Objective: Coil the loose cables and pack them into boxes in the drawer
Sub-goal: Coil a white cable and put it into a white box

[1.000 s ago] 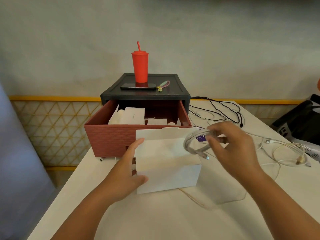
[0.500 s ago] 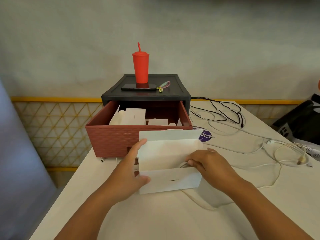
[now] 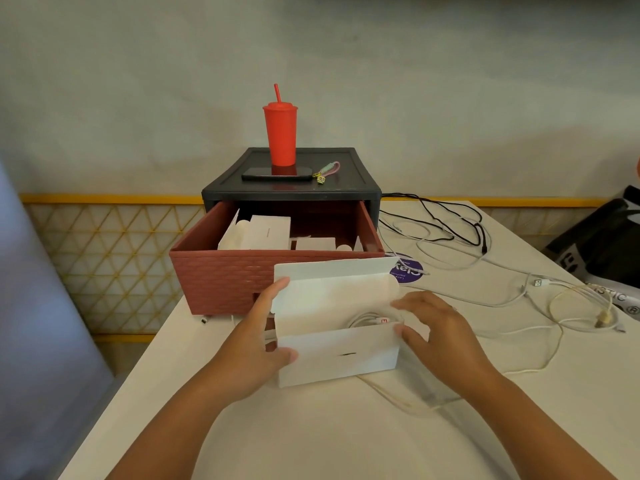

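Observation:
An open white box (image 3: 341,356) stands on the table in front of the pulled-out red-brown drawer (image 3: 221,275), its lid flap upright. A coiled white cable (image 3: 367,318) lies inside the box. My left hand (image 3: 263,337) grips the box's left end, thumb on the front and fingers behind. My right hand (image 3: 438,332) is at the right end, fingers spread and relaxed, fingertips touching the box's corner. Several white boxes (image 3: 266,232) sit in the drawer. A loose black cable (image 3: 460,230) and loose white cables (image 3: 571,306) lie on the table to the right.
The drawer belongs to a black cabinet (image 3: 291,192) carrying a red tumbler (image 3: 280,133), a phone (image 3: 277,173) and a keychain (image 3: 327,169). Another white cable (image 3: 391,393) runs out from under the box. A black bag (image 3: 602,244) sits far right. The table's left edge is close.
My right hand lowered the coiled white cable into the box, let it go and drew back to the box's right end. My left hand kept its hold.

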A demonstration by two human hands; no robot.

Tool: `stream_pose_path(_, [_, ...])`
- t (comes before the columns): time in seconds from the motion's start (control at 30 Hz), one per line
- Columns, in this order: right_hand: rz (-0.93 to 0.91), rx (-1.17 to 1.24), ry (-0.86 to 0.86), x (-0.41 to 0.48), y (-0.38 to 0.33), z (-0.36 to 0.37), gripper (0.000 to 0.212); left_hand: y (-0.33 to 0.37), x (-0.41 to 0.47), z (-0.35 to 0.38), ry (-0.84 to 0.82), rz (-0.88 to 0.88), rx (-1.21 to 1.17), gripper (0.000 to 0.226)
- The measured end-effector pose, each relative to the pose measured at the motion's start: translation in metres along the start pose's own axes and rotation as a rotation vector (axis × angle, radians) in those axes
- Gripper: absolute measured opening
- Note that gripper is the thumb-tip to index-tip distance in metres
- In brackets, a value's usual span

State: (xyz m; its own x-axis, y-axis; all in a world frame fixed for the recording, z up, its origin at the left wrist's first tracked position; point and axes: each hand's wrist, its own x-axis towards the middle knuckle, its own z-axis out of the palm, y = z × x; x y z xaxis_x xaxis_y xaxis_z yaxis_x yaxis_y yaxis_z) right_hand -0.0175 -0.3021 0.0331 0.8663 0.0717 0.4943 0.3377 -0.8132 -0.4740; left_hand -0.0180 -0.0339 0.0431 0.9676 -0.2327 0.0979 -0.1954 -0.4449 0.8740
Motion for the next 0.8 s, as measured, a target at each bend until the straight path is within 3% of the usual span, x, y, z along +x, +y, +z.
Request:
stream_pose_path(0.13, [0.351, 0.378, -0.131, 0.004, -0.001, -0.002, 0.063, 0.001, 0.002, 0.001, -0.007, 0.000, -0.012, 0.093])
stream_pose_path(0.27, [0.391, 0.601, -0.362, 0.001, 0.006, 0.003, 0.070, 0.005, 0.004, 0.006, -0.036, 0.007, -0.031, 0.091])
stream_pose_path(0.4, [0.397, 0.735, -0.345, -0.001, 0.018, 0.000, 0.071, 0.007, 0.009, 0.012, -0.028, 0.038, -0.093, 0.086])
stream_pose_path(0.5, [0.401, 0.777, -0.330, -0.004, 0.030, -0.008, 0.085, 0.006, 0.014, 0.015, 0.057, 0.089, -0.095, 0.079])
stream_pose_path(0.6, [0.412, 0.806, -0.249, -0.008, 0.045, -0.021, 0.080, 0.001, 0.020, 0.013, 0.162, 0.132, -0.094, 0.069])
stream_pose_path(0.7, [0.420, 0.841, -0.195, -0.011, 0.058, -0.034, 0.066, -0.001, 0.027, 0.009, 0.345, 0.222, 0.142, 0.054])
stream_pose_path(0.8, [0.448, 0.825, -0.170, -0.013, 0.069, -0.038, 0.077, 0.005, 0.044, -0.001, 0.533, 0.368, 0.529, 0.046])
